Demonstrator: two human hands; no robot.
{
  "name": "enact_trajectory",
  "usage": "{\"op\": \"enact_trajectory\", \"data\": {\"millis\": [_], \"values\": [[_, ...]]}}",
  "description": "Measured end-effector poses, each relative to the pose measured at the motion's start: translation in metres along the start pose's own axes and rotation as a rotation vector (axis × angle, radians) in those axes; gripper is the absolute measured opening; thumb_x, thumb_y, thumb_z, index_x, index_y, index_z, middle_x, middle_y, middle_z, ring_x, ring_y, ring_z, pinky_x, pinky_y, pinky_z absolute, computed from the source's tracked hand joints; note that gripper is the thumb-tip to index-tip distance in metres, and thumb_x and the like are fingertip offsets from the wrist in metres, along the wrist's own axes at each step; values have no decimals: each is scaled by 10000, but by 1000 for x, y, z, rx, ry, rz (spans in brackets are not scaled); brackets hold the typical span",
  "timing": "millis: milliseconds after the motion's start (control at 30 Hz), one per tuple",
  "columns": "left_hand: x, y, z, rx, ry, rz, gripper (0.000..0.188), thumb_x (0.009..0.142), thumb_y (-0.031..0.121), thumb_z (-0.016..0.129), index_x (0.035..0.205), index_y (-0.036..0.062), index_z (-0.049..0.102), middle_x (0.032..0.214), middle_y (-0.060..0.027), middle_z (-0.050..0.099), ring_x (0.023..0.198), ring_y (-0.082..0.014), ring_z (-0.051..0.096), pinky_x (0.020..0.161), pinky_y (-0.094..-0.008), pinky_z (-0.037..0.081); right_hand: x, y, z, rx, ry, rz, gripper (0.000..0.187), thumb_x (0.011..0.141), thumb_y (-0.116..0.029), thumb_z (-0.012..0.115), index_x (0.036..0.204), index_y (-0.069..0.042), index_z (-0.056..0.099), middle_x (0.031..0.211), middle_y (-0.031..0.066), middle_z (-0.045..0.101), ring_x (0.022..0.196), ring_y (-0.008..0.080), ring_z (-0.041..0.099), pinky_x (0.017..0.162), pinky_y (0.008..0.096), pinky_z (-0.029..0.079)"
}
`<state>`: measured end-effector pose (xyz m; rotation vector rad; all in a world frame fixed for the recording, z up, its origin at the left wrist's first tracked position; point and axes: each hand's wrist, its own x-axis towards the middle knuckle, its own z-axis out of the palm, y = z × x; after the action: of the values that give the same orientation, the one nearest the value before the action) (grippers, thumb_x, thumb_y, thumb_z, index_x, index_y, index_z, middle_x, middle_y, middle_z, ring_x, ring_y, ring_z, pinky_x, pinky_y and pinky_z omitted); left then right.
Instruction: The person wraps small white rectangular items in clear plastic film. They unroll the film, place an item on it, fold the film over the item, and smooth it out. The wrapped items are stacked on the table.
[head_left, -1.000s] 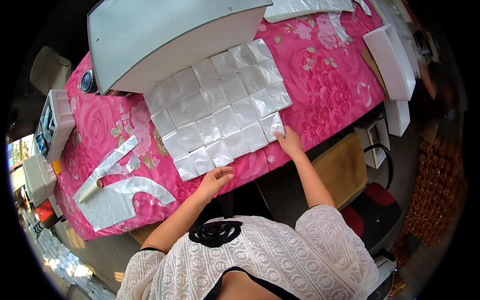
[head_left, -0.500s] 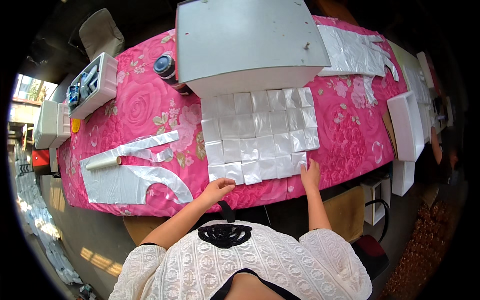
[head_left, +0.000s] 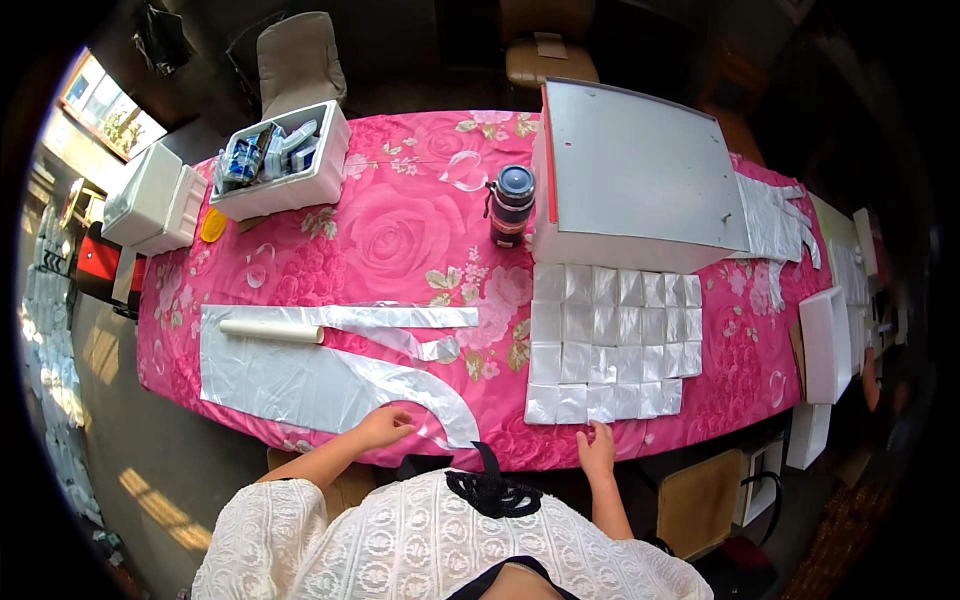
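Note:
My left hand (head_left: 386, 427) hovers at the near edge of a thin, translucent white plastic apron (head_left: 290, 372) that lies flat, its long straps stretching right. Its fingers are loosely bent, and I see nothing in them. A pale rolled tube (head_left: 271, 331) rests on the apron. To the right, folded plastic squares (head_left: 615, 340) lie in several tight rows on the pink flowered tablecloth (head_left: 400, 240). At the near edge of these squares is my right hand (head_left: 597, 447), fingers apart and holding nothing visible. Whether its fingertips touch a square, I cannot tell.
Behind the squares stands a large grey-topped box (head_left: 640, 170), with a dark flask (head_left: 511, 205) to its left. A white foam box (head_left: 285, 185) of blue and white packages sits far left, near a yellow lid (head_left: 213, 225). More plastic (head_left: 772, 220) lies far right.
The view has swung left, so the table's contents sit farther right in it. My left hand has moved left to the apron; my right hand has shifted left along the squares' near edge.

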<state>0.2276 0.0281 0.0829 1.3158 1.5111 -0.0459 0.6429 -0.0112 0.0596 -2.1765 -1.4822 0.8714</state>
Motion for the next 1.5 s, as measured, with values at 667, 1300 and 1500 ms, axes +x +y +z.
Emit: {"op": "enact_trajectory", "data": {"millis": [667,1300,1500], "values": [[-163,-134,51,602,-289,-96,373,737,277,587,1023,39,591,982,-165,597,942,-315,554,834,-380,438,-78,-24,64,-134,-286,-399,371,747,-173,604,1059,11,523,1010,195,556,957,343,523,823,401,427],[-170,-251,-82,505,148,93,503,736,225,618,1173,28,464,1269,-176,409,1136,-319,425,945,-378,360,-104,-170,225,-123,-380,-746,395,716,-136,623,1069,2,510,999,164,543,947,322,512,812,394,419],[-88,-337,-167,567,473,237,612,728,230,631,1210,-51,380,1330,-240,284,1213,-380,304,1000,-417,282,-103,-287,372,-61,-395,-931,552,689,-146,652,1178,-9,434,1232,179,405,1158,334,378,951,421,331]]}}
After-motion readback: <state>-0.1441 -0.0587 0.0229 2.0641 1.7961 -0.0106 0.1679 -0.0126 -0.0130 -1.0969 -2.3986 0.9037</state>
